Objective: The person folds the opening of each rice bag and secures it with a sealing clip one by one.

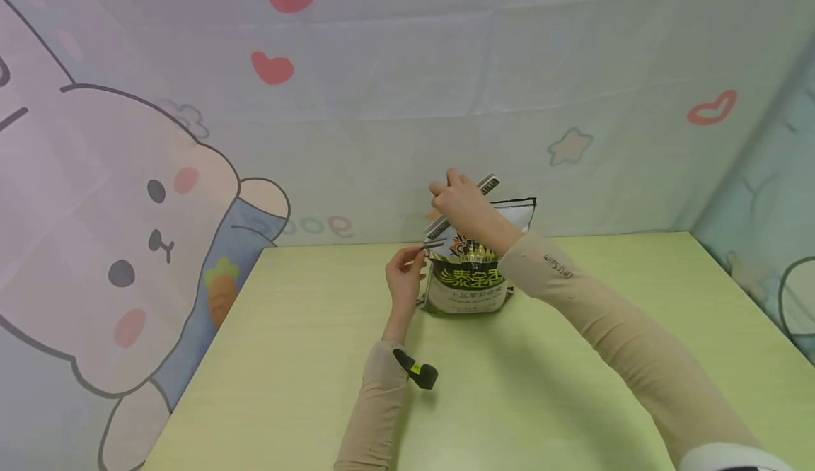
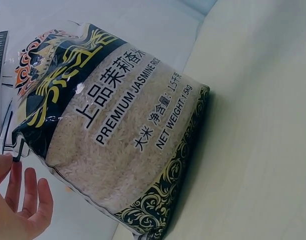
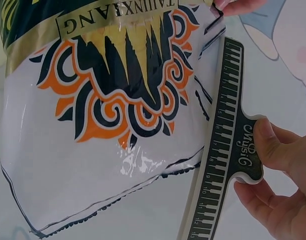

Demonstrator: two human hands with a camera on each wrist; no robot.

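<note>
A bag of jasmine rice [image 1: 467,295] stands upright at the back of the table, its clear lower part showing the grains. My left hand [image 1: 403,276] pinches the bag's left side edge between thumb and finger; the left wrist view shows the other fingers [image 2: 30,197] held off the bag. In my right hand [image 1: 470,209] is a long clip [image 3: 220,135] with piano keys, ruler numbers and the word "Music" printed on it. Thumb and fingers pinch its tab-shaped handle. The clip slants across the bag's upper left corner; whether it grips the film I cannot tell.
The pale yellow-green table [image 1: 305,315] extends around the bag on both sides. Close behind rises a printed cloth backdrop [image 1: 382,103] with a cartoon rabbit and hearts. A black strap [image 1: 417,370] sits on the left wrist.
</note>
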